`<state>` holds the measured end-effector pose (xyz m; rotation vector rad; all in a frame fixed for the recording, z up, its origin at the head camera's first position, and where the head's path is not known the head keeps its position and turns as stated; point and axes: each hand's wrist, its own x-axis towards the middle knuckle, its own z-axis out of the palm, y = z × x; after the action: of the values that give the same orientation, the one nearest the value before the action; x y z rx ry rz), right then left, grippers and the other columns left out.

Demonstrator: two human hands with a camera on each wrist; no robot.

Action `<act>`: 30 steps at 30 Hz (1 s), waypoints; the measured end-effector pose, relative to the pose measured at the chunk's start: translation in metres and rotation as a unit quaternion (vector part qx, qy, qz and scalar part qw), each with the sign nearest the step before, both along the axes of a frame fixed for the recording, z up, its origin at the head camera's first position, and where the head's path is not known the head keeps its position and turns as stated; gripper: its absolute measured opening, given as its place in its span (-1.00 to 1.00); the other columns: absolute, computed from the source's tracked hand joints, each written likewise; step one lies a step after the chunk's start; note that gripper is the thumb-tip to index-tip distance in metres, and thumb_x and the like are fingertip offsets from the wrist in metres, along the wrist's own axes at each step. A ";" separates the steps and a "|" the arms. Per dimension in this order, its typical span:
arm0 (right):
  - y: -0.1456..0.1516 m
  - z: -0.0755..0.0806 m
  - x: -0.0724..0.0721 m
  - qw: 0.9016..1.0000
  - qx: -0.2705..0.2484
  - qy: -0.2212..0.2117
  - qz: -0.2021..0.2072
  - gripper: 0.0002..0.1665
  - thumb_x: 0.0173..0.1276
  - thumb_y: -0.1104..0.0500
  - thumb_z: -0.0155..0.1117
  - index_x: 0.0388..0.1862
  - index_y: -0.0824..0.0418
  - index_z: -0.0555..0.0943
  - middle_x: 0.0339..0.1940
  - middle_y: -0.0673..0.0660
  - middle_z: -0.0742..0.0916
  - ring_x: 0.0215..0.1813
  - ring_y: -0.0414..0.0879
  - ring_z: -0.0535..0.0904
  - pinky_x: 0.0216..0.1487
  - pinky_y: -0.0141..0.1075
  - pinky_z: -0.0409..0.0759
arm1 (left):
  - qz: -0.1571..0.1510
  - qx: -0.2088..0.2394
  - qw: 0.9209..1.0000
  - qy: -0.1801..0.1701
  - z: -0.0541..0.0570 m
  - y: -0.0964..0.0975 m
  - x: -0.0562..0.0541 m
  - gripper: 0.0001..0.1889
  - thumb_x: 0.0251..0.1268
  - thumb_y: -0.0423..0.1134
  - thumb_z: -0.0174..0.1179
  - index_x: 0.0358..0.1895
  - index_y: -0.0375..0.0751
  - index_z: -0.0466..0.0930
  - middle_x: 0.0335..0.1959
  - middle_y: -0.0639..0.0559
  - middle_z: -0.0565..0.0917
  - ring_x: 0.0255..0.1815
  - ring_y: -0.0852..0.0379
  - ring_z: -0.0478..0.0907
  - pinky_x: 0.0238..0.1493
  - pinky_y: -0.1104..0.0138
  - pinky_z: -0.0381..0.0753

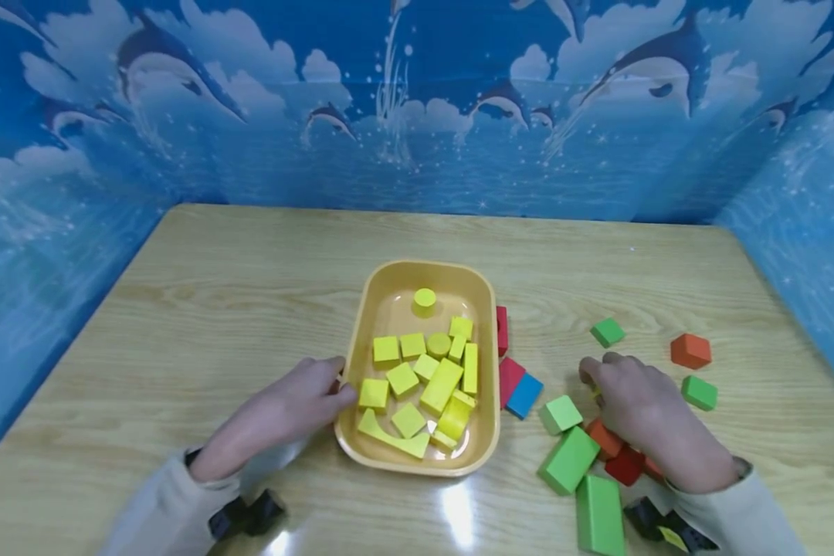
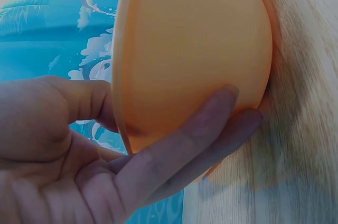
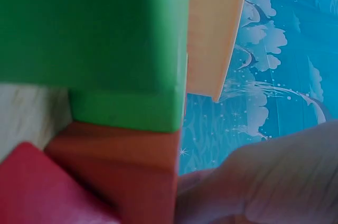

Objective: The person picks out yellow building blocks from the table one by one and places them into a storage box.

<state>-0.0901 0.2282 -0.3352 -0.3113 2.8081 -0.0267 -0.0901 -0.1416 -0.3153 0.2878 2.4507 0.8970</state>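
Yellow blocks of several shapes (image 1: 441, 386) lie in a tan plastic tray (image 1: 417, 269). My left hand (image 1: 313, 398) grips the tray's left wall. In the left wrist view, its thumb hooks over the rim and its long fingers (image 2: 179, 139) lie along the outer wall. Over on the right, my right hand (image 1: 635, 398) reaches down among loose blocks, fingers curled. A sliver of a yellow block (image 1: 596, 395) shows at its fingertips, mostly hidden by the hand. Close beside it are a light green cube (image 1: 561, 415) and an orange block (image 1: 603, 439).
Larger green blocks (image 1: 600, 513) and a red block (image 1: 625, 466) lie near the right wrist. Farther right are an orange-red block (image 1: 691, 350) and a green one (image 1: 699, 393). A blue block (image 1: 524, 396) and red ones lie against the tray's right side. Dolphin-print sheeting (image 1: 417, 154) walls the table.
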 end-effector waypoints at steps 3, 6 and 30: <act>-0.005 0.005 0.001 0.998 -0.020 0.050 0.014 -0.77 0.14 0.37 0.37 -0.21 0.23 0.59 -0.45 0.07 0.55 -0.45 -0.06 0.46 -0.55 -0.24 0.43 | 0.002 -0.002 1.000 -0.001 0.000 0.001 0.000 -0.87 0.28 -0.27 0.00 -0.31 -0.27 0.45 -0.62 0.03 0.39 -0.62 0.16 0.28 -0.62 0.37 0.29; -0.016 0.013 -0.001 0.993 -0.055 0.105 0.026 -0.76 0.19 0.29 0.38 -0.15 0.26 0.61 -0.42 0.10 0.59 -0.45 -0.07 0.47 -0.55 -0.25 0.45 | 0.001 -0.007 1.000 0.006 0.000 0.000 -0.001 -0.88 0.28 -0.27 0.00 -0.33 -0.26 0.44 -0.63 0.03 0.38 -0.63 0.17 0.28 -0.62 0.37 0.29; -0.131 -0.005 -0.047 0.948 -0.160 0.231 0.149 -0.63 0.25 0.02 0.37 -0.07 0.19 0.55 -0.53 0.03 0.57 -0.56 -0.16 0.42 -0.59 -0.36 0.40 | 0.001 0.002 1.000 0.005 -0.004 0.002 0.000 -0.76 0.26 -0.26 0.00 -0.13 -0.37 0.49 -0.61 0.01 0.42 -0.60 0.15 0.31 -0.60 0.34 0.31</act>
<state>-0.1368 0.0972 -0.3399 -0.9261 3.1724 -0.3936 -0.0901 -0.1396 -0.3197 0.2932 2.4591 0.9036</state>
